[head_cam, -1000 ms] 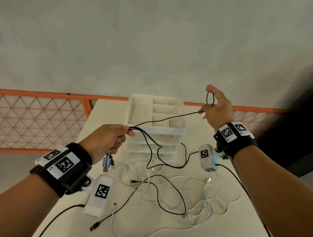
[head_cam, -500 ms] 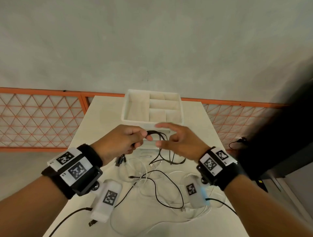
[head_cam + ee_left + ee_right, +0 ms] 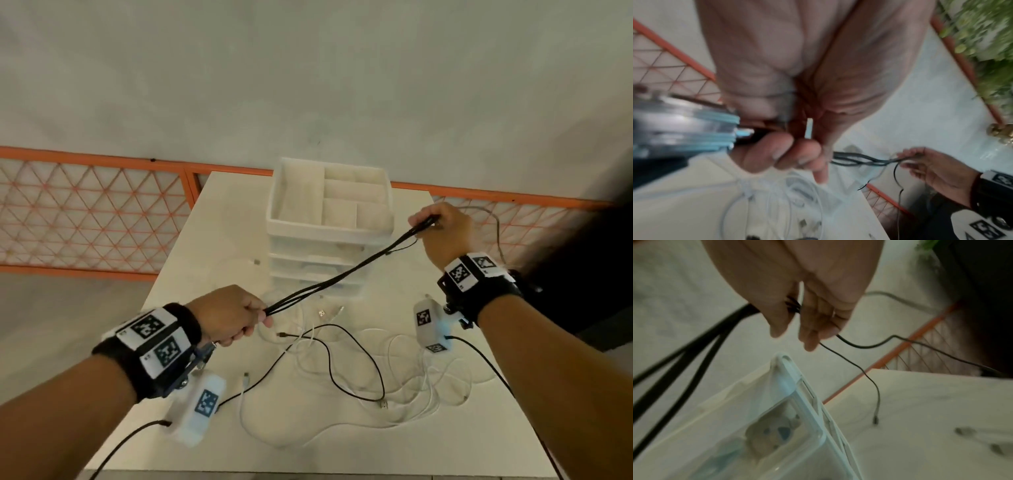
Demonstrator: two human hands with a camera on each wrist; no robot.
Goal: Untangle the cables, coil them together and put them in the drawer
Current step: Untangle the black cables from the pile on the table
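A black cable (image 3: 342, 274), folded into several strands, stretches taut between my two hands above the table. My left hand (image 3: 233, 322) grips one end of the bundle (image 3: 859, 160) low at the left, fingers curled round it. My right hand (image 3: 438, 229) pinches the other end (image 3: 791, 305) higher at the right, beside the drawer unit; a loose tail (image 3: 859, 368) hangs from it. A second black cable (image 3: 349, 353) and tangled white cables (image 3: 404, 380) lie on the table (image 3: 219, 246). The white drawer unit (image 3: 329, 233) stands at the table's far side, its top tray divided into compartments.
An orange lattice railing (image 3: 85, 219) runs behind the table. A grey wire (image 3: 496, 226) hangs past my right hand. Black leads (image 3: 486, 363) run from the white wrist-camera housings (image 3: 202, 407) towards me. Plants (image 3: 986, 32) show in the left wrist view.
My hands were close together in front of the drawer unit; they have pulled apart, left down and towards me, right up and out, drawing the folded black cable taut.
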